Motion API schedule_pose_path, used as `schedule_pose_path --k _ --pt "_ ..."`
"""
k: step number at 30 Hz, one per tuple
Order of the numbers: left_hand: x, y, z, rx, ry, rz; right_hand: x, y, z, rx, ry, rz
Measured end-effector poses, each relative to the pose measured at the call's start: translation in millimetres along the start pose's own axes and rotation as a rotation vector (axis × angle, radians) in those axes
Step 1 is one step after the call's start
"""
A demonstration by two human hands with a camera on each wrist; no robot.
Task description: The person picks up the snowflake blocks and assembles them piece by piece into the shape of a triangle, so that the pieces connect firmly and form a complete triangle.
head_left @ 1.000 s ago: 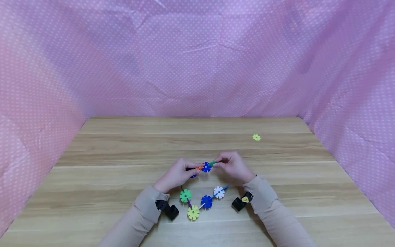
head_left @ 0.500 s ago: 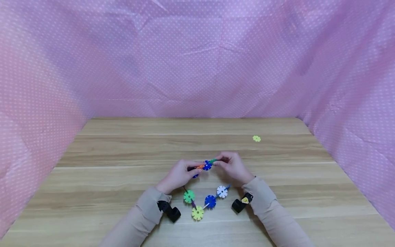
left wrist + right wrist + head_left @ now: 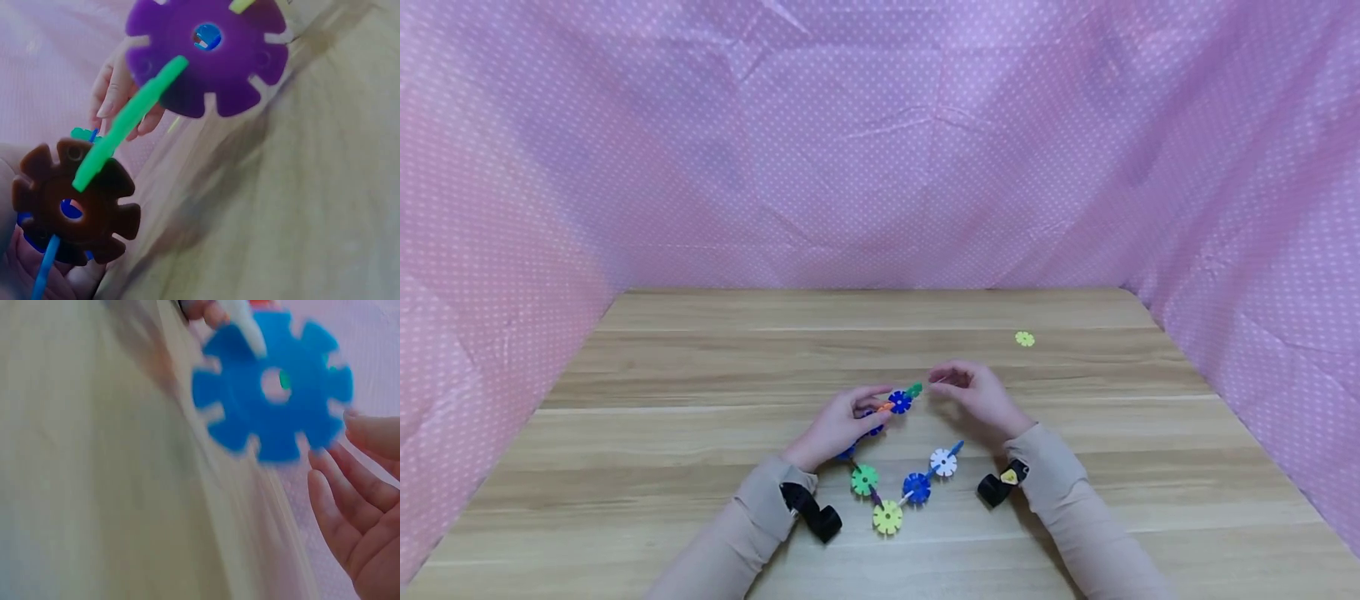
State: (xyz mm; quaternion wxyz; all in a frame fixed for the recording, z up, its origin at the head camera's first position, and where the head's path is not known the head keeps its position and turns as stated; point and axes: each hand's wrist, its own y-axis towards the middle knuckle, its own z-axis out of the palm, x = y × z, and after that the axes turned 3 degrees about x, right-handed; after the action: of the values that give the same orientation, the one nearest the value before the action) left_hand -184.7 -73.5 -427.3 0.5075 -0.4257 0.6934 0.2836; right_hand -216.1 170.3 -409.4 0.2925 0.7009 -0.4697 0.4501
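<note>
A chain of notched plastic discs, slotted together edge to face, curves between the hands. My left hand [image 3: 835,427] pinches it near an orange disc [image 3: 886,407]. Past those fingers a dark blue disc [image 3: 900,402] and a green disc [image 3: 913,390] form the far end. Just right of that end, my right hand [image 3: 976,395] is apart from the chain, fingers loosely bent. Nearer the body hang a light green disc [image 3: 864,480], a yellow disc [image 3: 887,517] and a white disc [image 3: 943,462], ending in a blue disc [image 3: 273,419] seen face-on by the right wrist. Purple [image 3: 181,81] and brown discs [image 3: 112,215] fill the left wrist view.
A loose yellow disc [image 3: 1025,339] lies toward the back right of the wooden table [image 3: 700,350]. Pink dotted cloth [image 3: 880,167] hangs behind the table and along both sides. Each sleeved wrist wears a black camera, the left camera [image 3: 811,512] close to the chain.
My right hand has let go of the green disc and moved slightly right, its fingers loosening. My left hand keeps its grip, while the chain's near part has shifted a little right.
</note>
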Motion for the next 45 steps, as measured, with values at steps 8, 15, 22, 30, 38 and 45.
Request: schedule_pose_path --k 8,15,22,30,38,45 --pt "2.5 1.0 -0.3 -0.038 0.009 -0.025 -10 1.9 -26 -0.061 -0.022 0.049" --pt "5.7 2.5 0.0 -0.019 -0.019 -0.004 -22 8.2 -65 -0.155 -0.129 0.118" --pt "8.7 4.1 1.6 -0.014 -0.020 0.004 -40 9.0 -103 -0.262 -0.203 0.202" --pt "3.5 0.8 1.3 -0.029 -0.012 -0.009 -57 5.4 -123 -0.279 -0.294 0.222" --pt "3.9 -1.6 1.5 -0.017 -0.045 -0.004 -58 8.6 -128 -0.244 -0.392 0.235" --pt "3.5 -1.8 2.2 -0.016 -0.054 -0.012 -60 16.6 -129 -0.144 -0.568 0.180"
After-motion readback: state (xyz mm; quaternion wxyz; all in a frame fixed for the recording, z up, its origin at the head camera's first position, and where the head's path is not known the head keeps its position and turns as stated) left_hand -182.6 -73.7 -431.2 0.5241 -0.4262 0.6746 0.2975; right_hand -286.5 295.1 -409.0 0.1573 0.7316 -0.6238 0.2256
